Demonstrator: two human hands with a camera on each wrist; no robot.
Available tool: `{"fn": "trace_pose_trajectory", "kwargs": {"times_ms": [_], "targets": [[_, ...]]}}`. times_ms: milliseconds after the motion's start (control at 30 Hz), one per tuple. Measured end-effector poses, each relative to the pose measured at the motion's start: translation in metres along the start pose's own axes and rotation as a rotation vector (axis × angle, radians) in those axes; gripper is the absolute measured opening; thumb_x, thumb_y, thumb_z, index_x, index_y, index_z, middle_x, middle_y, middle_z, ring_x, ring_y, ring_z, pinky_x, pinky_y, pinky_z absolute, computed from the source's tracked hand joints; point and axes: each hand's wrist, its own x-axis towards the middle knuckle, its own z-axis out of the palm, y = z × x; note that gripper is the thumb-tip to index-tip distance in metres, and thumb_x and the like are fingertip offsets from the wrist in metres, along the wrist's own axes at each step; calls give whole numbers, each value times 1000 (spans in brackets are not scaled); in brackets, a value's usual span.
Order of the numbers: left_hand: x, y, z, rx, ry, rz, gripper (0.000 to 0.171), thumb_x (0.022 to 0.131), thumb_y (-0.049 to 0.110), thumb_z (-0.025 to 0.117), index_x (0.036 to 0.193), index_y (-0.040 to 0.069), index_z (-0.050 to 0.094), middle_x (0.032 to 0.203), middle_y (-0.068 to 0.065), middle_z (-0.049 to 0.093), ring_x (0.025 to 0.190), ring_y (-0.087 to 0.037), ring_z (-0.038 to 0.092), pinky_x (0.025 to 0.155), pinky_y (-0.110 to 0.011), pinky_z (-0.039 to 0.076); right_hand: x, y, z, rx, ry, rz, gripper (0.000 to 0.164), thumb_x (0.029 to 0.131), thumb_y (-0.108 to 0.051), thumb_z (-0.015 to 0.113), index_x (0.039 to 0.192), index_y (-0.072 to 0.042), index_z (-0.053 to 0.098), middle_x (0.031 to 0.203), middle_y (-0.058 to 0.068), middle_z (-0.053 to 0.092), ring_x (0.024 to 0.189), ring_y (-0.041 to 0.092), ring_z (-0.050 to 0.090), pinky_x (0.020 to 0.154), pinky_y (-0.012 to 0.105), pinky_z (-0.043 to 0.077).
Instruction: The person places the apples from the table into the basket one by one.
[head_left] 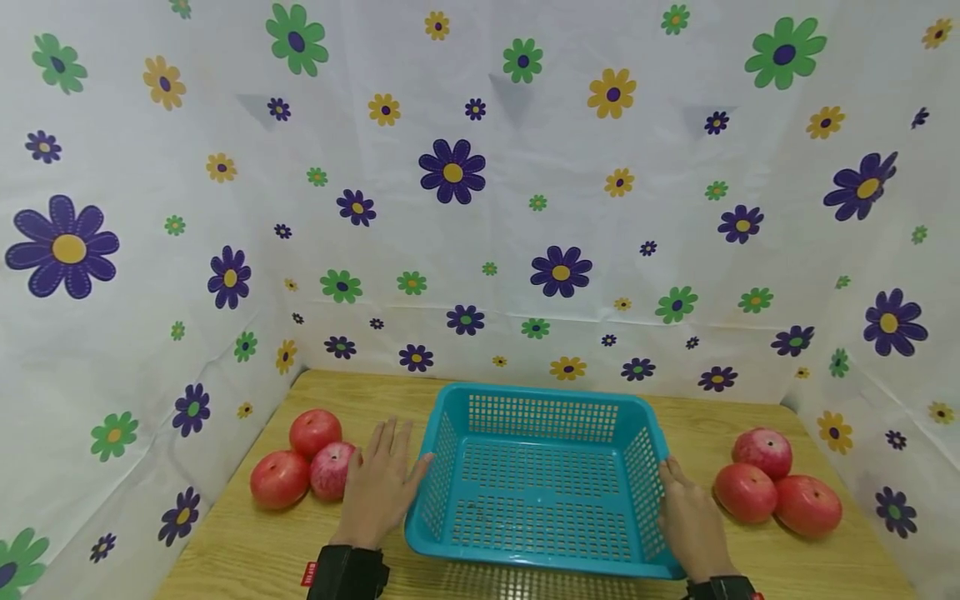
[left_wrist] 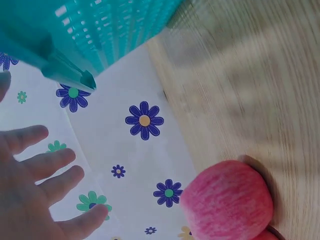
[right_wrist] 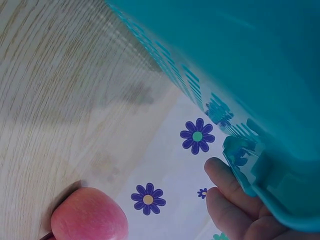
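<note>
A turquoise plastic basket (head_left: 540, 560) with perforated walls stands in the middle of the wooden table, with nothing inside it. My left hand (head_left: 380, 492) is at its left side, fingers straight and spread, thumb by the rim. In the left wrist view those fingers (left_wrist: 52, 162) are apart from the basket wall (left_wrist: 115, 35). At the opposite side, my right hand (head_left: 692, 521) holds the basket's right rim. The right wrist view shows curled fingers (right_wrist: 232, 192) tucked under the rim's outer edge (right_wrist: 242, 170); the thumb is hidden there.
Three red apples (head_left: 281, 480) sit clustered left of my left hand, one close to its fingers. Three more apples (head_left: 745, 493) lie right of my right hand. The wooden table (head_left: 225, 542) is bordered by a white flowered cloth (head_left: 480, 233) at the back and sides.
</note>
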Motion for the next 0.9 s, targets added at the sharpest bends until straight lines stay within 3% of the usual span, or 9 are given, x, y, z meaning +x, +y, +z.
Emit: {"fn": "trace_pose_trajectory", "kwargs": {"times_ms": [500, 900], "targets": [[4, -18, 5, 25, 197, -4, 51, 98, 25, 67, 136, -7, 55, 141, -32, 49, 130, -49, 46, 103, -69, 39, 0, 2, 3, 16, 46, -20, 44, 77, 18, 66, 121, 22, 59, 127, 40, 57, 93, 52, 67, 77, 61, 56], [10, -29, 7, 39, 237, -54, 46, 97, 19, 67, 131, -10, 57, 136, -35, 49, 126, -52, 46, 97, -69, 42, -1, 5, 6, 11, 112, -55, 41, 76, 18, 67, 117, 21, 62, 122, 39, 60, 89, 51, 68, 72, 61, 57]]}}
